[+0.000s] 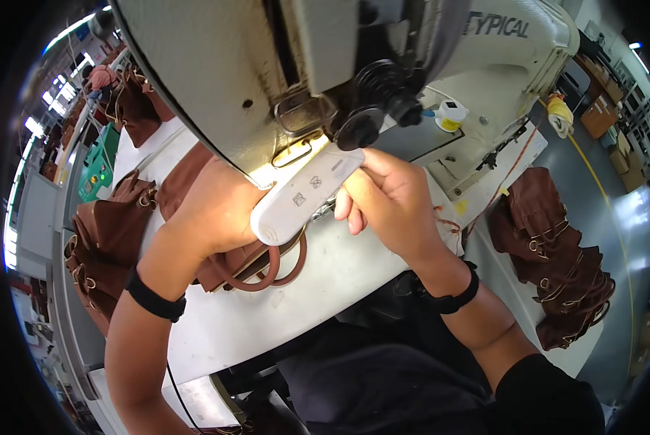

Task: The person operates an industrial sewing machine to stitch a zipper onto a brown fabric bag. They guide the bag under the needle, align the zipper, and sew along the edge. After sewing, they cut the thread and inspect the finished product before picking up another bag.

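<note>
Over the white table point(252, 326) is a sewing machine head point(209, 65) with a lit, white rounded bar point(281, 217) below it. My left hand point(220, 199) is on a brown bag point(180, 177), beside that bar; its fingers are hidden under the machine. The bag's two looped handles point(270, 275) lie toward me. My right hand point(383, 199) is just right of the bar, with fingers curled beside a small metal part point(323, 210); I cannot make out what they hold.
Brown bags with metal rings lie left point(104, 239) and in a pile right point(546, 261). A small white container point(452, 112) stands by the machine arm. A green box point(96, 167) is far left. Another person point(101, 76) is in the background. Cardboard boxes point(601, 109) are at far right.
</note>
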Motion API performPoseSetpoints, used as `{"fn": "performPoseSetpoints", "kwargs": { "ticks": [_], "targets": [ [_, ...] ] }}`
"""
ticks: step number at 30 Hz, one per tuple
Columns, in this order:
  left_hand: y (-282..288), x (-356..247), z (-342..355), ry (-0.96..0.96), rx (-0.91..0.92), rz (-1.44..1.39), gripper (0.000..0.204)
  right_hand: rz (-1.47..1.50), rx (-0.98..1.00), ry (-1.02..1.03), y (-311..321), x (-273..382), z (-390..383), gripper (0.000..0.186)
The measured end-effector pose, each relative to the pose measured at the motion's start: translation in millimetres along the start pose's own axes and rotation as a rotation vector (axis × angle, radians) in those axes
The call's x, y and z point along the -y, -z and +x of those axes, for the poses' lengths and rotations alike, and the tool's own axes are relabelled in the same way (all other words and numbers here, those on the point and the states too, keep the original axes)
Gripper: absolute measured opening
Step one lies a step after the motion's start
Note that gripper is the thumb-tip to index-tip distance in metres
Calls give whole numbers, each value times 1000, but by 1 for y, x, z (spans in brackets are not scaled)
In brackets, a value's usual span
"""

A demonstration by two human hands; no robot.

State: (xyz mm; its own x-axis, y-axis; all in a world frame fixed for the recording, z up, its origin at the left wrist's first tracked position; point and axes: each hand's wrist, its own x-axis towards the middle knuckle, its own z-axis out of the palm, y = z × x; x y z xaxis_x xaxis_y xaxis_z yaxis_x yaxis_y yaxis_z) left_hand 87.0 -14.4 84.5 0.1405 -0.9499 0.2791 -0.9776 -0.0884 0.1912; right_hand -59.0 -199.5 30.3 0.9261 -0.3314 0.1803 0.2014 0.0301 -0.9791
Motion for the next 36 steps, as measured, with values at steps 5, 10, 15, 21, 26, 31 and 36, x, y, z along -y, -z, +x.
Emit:
{"fn": "performPoseSetpoints", "kwargs": {
  "ticks": [5,10,15,21,26,31,36],
  "targets": [
    [5,-3,-3,43,48,-27,40,8,91,-45,-4,-8,5,22],
    [9,-11,-9,162,45,10,35,151,55,-27,-12,-6,3,23],
    [1,-29,-28,431,63,-200,33,92,76,-35,-12,-7,5,22],
    [-19,-38,-32,676,22,-541,31,38,140,-21,-3,-7,6,18],
    [-18,-39,-28,815,16,-824,30,94,-112,104,14,-34,-24,22],
    [-17,-42,-21,920,-12,-904,22,640,164,-490,37,-60,-70,29],
    [-19,-30,-27,965,28,-1069,15,245,245,-12,-1,-54,-77,40]
  ]
}}
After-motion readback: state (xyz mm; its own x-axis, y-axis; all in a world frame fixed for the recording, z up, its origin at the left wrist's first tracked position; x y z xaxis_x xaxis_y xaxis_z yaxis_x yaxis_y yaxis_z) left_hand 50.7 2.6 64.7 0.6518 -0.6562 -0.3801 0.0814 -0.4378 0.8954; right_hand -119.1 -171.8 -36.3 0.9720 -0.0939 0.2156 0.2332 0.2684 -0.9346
